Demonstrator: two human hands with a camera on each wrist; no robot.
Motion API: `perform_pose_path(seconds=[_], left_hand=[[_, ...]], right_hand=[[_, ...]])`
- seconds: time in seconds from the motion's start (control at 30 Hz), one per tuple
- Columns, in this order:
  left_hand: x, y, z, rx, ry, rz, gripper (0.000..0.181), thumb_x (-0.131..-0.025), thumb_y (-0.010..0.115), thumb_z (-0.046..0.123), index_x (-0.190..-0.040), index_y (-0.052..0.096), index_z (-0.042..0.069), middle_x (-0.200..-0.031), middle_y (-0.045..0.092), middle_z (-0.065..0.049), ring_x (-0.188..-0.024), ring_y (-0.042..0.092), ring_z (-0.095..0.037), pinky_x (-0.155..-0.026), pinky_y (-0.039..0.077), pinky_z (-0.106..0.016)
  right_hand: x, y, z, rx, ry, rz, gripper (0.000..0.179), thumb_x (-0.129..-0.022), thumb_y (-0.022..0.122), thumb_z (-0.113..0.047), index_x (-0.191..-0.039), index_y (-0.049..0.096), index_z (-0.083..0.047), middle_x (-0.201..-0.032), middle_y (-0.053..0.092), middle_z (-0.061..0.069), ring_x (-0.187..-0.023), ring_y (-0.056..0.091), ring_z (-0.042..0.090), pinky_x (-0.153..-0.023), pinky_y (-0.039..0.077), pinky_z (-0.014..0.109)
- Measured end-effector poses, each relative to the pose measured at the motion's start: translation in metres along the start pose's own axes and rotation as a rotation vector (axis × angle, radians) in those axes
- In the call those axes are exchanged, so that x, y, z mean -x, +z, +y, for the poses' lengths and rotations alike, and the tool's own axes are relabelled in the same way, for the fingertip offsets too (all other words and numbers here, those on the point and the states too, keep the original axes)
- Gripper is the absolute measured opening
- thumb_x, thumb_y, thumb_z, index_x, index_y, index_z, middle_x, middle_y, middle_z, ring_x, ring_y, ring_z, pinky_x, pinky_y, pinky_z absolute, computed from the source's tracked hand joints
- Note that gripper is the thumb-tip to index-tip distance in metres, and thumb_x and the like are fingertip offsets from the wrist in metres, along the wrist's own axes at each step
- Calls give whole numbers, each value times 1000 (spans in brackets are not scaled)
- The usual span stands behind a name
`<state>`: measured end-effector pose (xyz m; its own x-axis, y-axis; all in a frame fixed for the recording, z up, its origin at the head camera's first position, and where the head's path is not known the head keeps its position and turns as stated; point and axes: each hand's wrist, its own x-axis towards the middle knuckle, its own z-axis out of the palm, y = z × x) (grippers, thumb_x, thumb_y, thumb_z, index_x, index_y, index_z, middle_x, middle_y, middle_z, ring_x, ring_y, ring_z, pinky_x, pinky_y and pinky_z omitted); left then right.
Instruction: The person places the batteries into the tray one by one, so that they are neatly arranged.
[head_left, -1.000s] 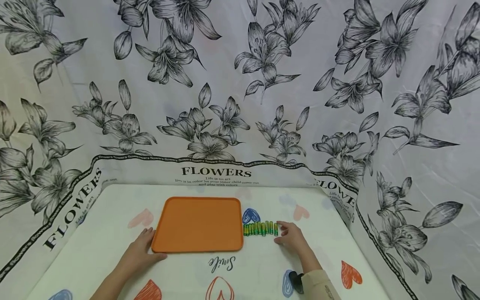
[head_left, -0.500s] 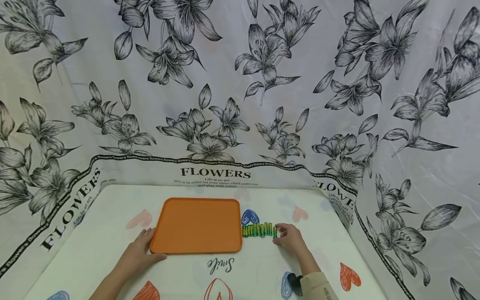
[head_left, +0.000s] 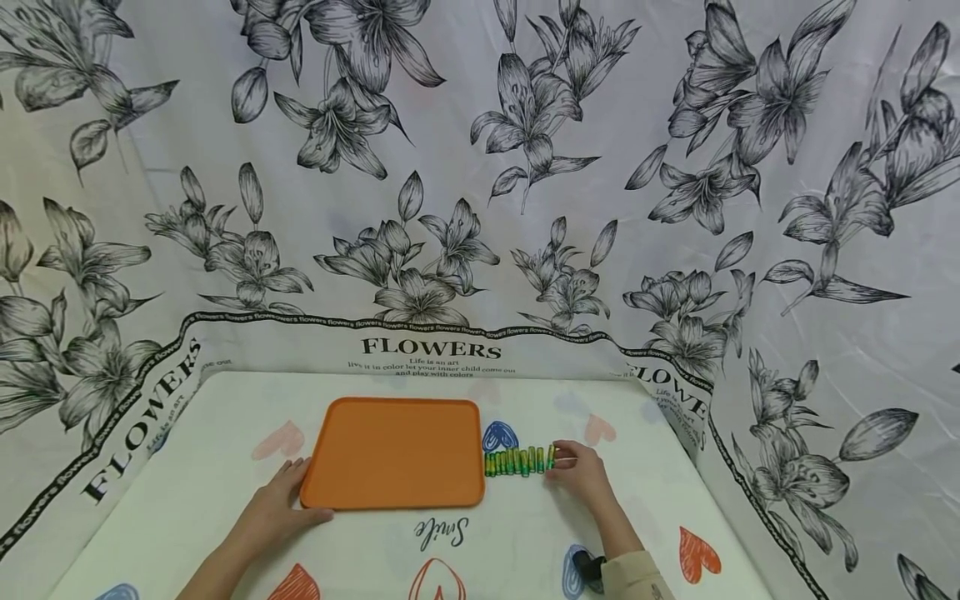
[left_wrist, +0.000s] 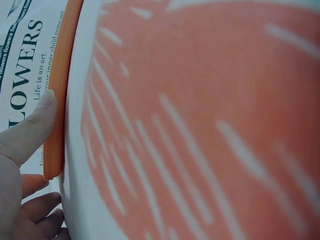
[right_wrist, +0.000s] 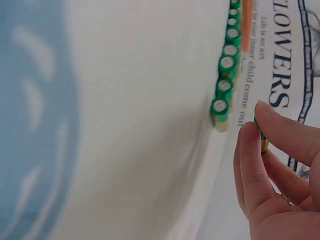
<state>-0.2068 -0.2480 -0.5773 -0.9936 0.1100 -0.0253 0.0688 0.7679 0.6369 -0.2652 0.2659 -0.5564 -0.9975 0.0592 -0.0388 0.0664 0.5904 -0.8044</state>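
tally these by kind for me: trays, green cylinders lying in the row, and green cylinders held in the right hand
Orange tray: 1
Green cylinders in the row: 8
Green cylinder in the right hand: 1
Total: 10

a white curtain (head_left: 450, 171) hung behind, black line-drawn lilies (head_left: 525, 104) covered it, a dark band (head_left: 420, 326) ran above bold FLOWERS lettering (head_left: 431, 348), a pale tablecloth (head_left: 360, 550) spread below, a red heart (head_left: 700, 554), a blue heart (head_left: 500, 437) and cursive Smile (head_left: 442, 532) marked it

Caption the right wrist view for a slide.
Right hand pinches one battery, apart from the row of green batteries.
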Motion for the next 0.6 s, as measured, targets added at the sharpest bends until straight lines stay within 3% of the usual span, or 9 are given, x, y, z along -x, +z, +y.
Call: perform_pose_path(seconds=[0.27,0.6], left_hand=[[-4,-1,1,-18,-10,2,113,-73,82,61,-151,36,-8,-155,26,-40,-142,26,-59,-110,28,-74],[-1,-1,-1,-43,-26,1,113,-73,80,63,-152,36,-5,-155,27,-39,-141,28,-60,-109,30,-74]], right_hand=[[3,3,-29,-54,-25,-16,58,-79,83,-2,-133,62,2,-112,71,14,-94,71,21,-74,62,32],[0,26,-55,-72,-49,-75,59,-79,83,-3,-134,61,-1,-112,70,11,-97,70,21,-76,63,33]])
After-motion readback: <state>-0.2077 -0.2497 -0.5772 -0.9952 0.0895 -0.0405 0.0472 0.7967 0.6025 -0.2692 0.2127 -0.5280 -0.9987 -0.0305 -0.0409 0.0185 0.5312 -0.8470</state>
